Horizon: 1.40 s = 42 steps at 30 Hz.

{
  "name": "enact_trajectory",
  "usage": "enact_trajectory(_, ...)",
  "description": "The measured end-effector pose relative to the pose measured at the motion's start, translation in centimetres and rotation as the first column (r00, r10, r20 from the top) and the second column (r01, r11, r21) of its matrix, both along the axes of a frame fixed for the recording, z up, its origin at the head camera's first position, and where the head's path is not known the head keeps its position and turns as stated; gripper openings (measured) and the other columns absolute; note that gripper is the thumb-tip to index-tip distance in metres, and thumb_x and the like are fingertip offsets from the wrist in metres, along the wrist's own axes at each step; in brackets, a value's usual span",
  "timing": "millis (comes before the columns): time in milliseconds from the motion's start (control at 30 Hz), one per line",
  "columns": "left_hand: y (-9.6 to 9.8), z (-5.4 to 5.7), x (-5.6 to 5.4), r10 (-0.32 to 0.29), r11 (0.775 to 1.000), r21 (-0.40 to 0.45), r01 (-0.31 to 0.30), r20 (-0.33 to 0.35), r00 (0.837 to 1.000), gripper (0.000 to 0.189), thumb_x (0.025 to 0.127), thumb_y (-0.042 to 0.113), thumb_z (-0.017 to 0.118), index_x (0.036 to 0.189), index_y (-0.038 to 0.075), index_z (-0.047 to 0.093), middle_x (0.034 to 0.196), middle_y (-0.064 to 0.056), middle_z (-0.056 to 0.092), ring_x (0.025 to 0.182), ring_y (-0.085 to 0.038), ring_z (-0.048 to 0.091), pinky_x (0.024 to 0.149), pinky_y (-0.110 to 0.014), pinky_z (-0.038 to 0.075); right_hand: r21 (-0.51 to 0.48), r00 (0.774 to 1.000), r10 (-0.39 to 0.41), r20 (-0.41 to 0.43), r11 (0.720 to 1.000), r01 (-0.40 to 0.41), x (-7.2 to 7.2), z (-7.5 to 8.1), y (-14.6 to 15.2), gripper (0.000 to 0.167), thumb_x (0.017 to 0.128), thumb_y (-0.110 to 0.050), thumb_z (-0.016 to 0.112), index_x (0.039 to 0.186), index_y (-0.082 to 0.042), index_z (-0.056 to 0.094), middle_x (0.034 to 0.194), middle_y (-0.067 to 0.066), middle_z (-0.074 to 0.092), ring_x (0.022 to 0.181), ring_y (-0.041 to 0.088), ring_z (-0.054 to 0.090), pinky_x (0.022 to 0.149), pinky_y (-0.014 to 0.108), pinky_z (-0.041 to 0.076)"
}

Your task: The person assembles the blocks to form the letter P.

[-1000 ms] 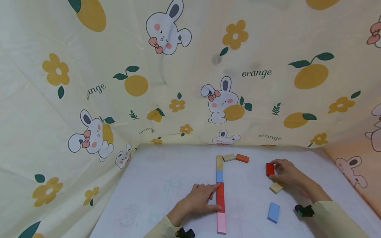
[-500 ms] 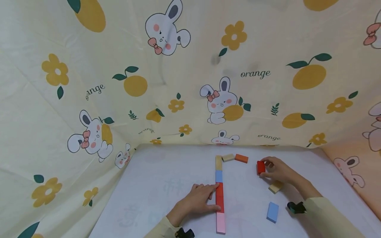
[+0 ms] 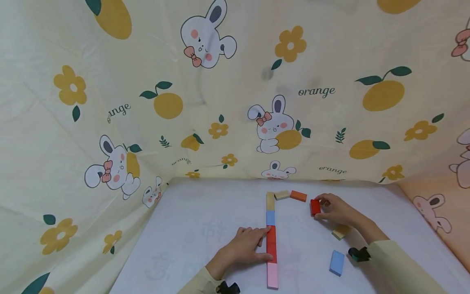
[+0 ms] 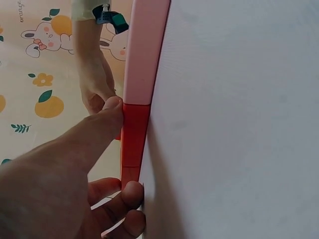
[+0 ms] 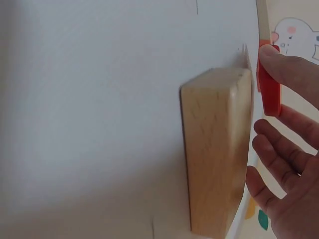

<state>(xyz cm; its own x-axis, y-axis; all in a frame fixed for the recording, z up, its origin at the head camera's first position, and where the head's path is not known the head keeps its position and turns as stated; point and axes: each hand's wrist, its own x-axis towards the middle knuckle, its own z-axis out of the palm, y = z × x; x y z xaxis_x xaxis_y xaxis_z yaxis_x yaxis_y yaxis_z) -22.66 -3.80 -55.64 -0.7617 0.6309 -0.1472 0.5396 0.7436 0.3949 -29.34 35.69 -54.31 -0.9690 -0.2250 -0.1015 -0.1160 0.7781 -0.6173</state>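
Note:
My right hand [image 3: 335, 209] pinches a red wooden block [image 3: 314, 208] between thumb and fingers, right of the orange block [image 3: 299, 196]. The other fingers hang apart from it in the right wrist view. Along a straight row of blocks, my left hand [image 3: 244, 246] touches two red blocks [image 3: 271, 241], index finger at their far end and thumb at the near end. A pink block [image 3: 272, 276] lies at the row's near end; a blue block [image 3: 270, 217] and a tan block [image 3: 270, 201] continue it away from me. A pale block [image 3: 282, 195] bends toward the orange one.
Partly under my right wrist lies a loose wooden block [image 5: 209, 154], large in the right wrist view. A loose blue block [image 3: 336, 262] lies nearer to me on the white tabletop [image 3: 198, 237]. Printed cloth [image 3: 220, 94] encloses the back and sides.
My right hand has carried the red block to the left, toward the orange block. The left hand and the row have stayed in place.

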Motion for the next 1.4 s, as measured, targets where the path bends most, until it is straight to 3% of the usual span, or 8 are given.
enact_trajectory(467,-0.2,-0.4,-0.2,-0.030,0.999,0.028,0.031,-0.039,0.999,0.089,0.092,0.070,0.073,0.166,0.030,0.042,0.087,0.017,0.050,0.083,-0.001,0.044,0.088,-0.035,0.033,0.016,1.000,0.002,0.023,1.000,-0.002,-0.6,0.0,-1.0,0.075,0.085,-0.034,0.093,0.142,-0.003,0.057,0.125,0.017,0.060,0.114,0.036,0.054,0.094,0.050,0.055)
enact_trajectory(1400,-0.2,-0.3,-0.2,-0.032,0.999,0.017,0.032,-0.039,0.999,0.091,0.092,0.070,0.073,0.166,0.029,0.041,0.087,0.017,0.050,0.083,-0.002,0.044,0.088,-0.035,0.034,0.009,0.999,0.017,0.048,1.000,-0.017,-1.3,-0.4,-0.8,0.074,0.085,-0.029,0.093,0.145,-0.007,0.056,0.125,0.017,0.057,0.114,0.035,0.051,0.092,0.047,0.056)
